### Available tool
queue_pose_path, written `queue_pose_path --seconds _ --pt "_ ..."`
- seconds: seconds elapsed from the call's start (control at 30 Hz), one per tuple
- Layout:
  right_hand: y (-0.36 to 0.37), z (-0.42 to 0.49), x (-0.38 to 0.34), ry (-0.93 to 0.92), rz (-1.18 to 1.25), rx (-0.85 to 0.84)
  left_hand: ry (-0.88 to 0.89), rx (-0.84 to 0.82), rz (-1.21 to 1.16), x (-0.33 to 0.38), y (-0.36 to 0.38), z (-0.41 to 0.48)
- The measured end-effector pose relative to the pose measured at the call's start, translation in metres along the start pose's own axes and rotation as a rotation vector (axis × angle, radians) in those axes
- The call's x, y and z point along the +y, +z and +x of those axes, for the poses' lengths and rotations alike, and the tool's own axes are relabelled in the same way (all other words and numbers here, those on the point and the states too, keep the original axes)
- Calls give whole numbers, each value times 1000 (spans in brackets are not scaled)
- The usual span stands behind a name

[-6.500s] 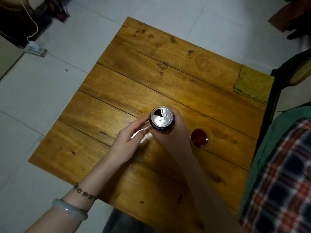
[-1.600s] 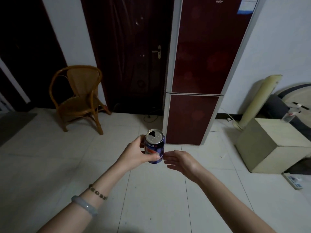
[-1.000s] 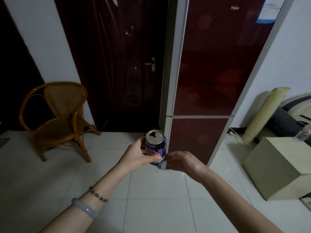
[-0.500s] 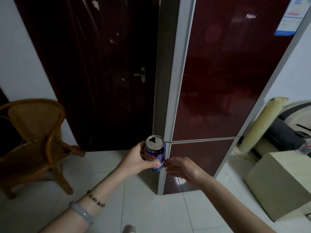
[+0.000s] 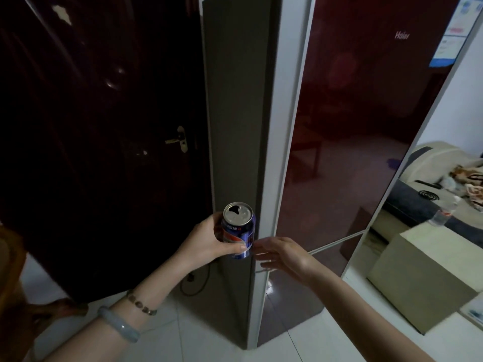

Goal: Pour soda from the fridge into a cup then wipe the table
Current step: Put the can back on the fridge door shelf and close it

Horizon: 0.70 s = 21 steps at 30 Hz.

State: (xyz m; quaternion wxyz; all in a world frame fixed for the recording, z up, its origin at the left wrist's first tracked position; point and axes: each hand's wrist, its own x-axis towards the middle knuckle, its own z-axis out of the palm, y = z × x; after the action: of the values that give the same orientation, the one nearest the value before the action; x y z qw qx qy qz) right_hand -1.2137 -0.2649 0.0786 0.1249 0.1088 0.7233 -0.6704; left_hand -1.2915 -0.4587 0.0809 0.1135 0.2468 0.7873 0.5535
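Note:
My left hand grips an opened blue soda can, held upright at chest height. Just right of the can, my right hand has its fingers spread and holds nothing; it reaches toward the left front edge of the fridge. The tall dark-red fridge stands directly ahead with both doors closed, the seam between upper and lower door level with my right hand. The cup and the table are out of view.
A dark door with a brass handle stands left of the fridge. A wicker chair sits at the far left edge. A beige box and a sofa with a plastic bottle lie to the right on the tiled floor.
I have walked from the table to the fridge, which now fills the view. The can passed from right hand to left. My right hand has reached closer to the fridge door edge.

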Motion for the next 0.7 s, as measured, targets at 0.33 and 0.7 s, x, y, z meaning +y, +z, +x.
queue_pose_path --seconds 0.33,0.7 --pt "-7 37 -39 -49 -150 37 38 -75 -6 0 -27 62" --pt "-31 85 -53 -1202 -1738 540 77 -42 -33 6 -43 88"
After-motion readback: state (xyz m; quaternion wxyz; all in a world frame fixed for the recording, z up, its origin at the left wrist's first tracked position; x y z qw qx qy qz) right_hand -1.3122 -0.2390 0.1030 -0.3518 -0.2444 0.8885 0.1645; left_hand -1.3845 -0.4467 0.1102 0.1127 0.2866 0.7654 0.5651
